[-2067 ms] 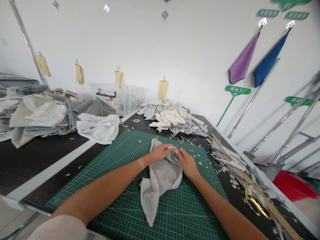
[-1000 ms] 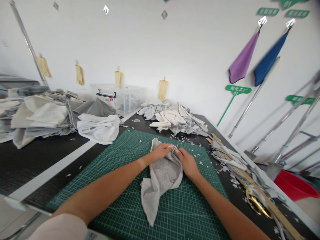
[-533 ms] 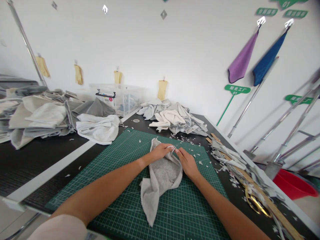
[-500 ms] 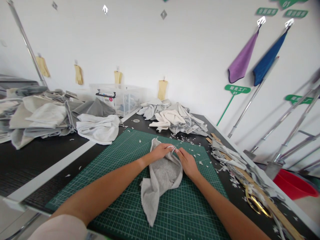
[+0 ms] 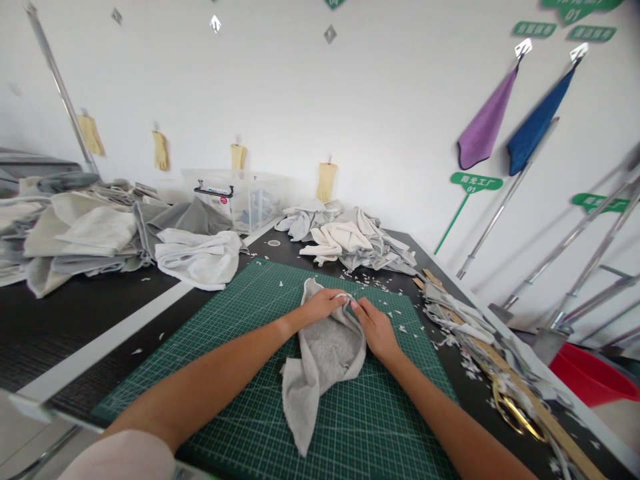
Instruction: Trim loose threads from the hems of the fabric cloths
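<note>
A crumpled grey fleece cloth [image 5: 325, 373] lies in the middle of a green cutting mat [image 5: 240, 313], its tail hanging toward me. My left hand [image 5: 323, 305] and my right hand [image 5: 376, 328] rest on its upper part, fingertips nearly meeting. Between them, a thin white strip or edge [image 5: 342, 295] shows at the cloth's top, pinched by both hands. Gold-handled scissors [image 5: 517, 417] lie well to the right of my right hand, on a wooden ruler [image 5: 543, 417].
Heaps of grey and white cloth [image 5: 355, 243] [image 5: 80, 237] stand beyond the mat, beside a clear plastic box [image 5: 235, 207]. White scraps are strewn over the black table, with a tangle of offcuts [image 5: 460, 320] at right. A red basin [image 5: 593, 377] sits on the floor.
Both hands stay at the cloth's top edge with no clear change in grip. The cloth stays put on the mat, and the whole view shifts slightly.
</note>
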The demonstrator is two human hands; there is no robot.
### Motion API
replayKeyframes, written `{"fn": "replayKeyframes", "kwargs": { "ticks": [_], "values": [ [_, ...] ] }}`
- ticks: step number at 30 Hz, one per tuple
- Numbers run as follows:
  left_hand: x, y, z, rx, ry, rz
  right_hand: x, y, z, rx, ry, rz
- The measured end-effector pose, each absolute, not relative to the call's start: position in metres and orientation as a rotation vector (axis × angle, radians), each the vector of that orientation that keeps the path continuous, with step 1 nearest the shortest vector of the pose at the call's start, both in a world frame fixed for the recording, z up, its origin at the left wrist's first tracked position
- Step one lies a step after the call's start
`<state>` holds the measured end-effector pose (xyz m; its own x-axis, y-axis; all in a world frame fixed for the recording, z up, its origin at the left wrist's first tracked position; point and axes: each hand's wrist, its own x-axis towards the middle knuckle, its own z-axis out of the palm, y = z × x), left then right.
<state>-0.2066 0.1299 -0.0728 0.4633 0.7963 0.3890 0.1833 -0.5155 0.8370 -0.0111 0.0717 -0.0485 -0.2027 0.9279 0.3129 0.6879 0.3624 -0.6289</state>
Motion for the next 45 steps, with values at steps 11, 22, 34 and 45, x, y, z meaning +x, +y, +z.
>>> {"fn": "replayKeyframes", "kwargs": {
  "ticks": [11, 22, 34, 45],
  "values": [
    [-0.206, 0.130, -0.074, 1.925, 0.816, 1.037, -0.011, 0.073, -0.049, -1.409, -1.973, 0.458],
    [-0.206, 0.123, -0.066, 1.959, 0.796, 1.004, -0.013, 0.071, -0.049, -1.409, -1.974, 0.462],
    [-0.207, 0.123, -0.067, 1.948, 0.805, 1.006, -0.012, 0.073, -0.050, -1.387, -1.999, 0.442],
    [-0.208, 0.122, -0.064, 1.981, 0.816, 1.002, -0.013, 0.072, -0.050, -1.380, -1.969, 0.466]
  ]
}}
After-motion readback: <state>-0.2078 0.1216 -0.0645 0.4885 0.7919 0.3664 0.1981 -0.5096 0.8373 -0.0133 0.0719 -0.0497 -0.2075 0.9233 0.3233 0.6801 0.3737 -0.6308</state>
